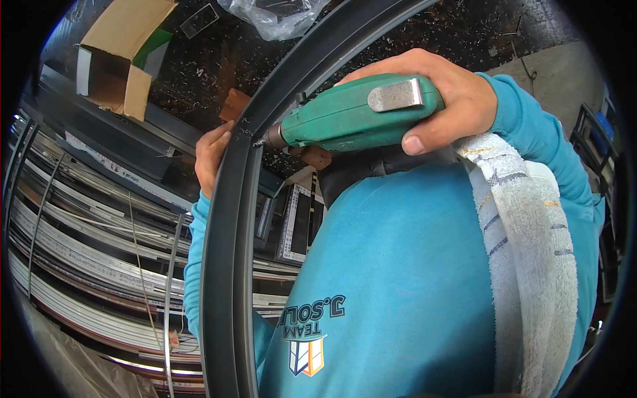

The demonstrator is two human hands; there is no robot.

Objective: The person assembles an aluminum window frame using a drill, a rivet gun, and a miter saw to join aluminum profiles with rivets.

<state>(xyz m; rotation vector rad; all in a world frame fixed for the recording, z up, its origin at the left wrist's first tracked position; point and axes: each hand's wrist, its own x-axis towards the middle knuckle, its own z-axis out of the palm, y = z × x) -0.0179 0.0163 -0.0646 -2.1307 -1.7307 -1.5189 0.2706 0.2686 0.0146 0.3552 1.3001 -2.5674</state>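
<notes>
Since the drill (358, 118) lies on its side, just off twelve o'clock of centre, with its nose toward nine, a good result depends on lining the bit (262, 142) up squarely with the bar (229, 232). The bar curves through the view from seven o'clock up to twelve, and the bit meets its inner side at about half past ten. The fingers of the right hand (458, 93) are clenched around the drill's rear end, thumb on the side toward the body; the trigger is out of sight. Pushing straight along the bit, without letting the rear sag, should stop the tip from skating.

At ten o'clock, the left hand (210, 159) touches the bar's outer edge. How firmly its fingers grasp I cannot tell, because the bar hides part of them. They sit nearly opposite the bit, so I would brace lower, toward eight o'clock, in case the tip breaks through. Pale flecks (244, 125) lie by the contact point; brushing them off would give a cleaner seat. The towel (524, 199), hanging at three to four o'clock, should be kept well away from the chuck (275, 136).
</notes>
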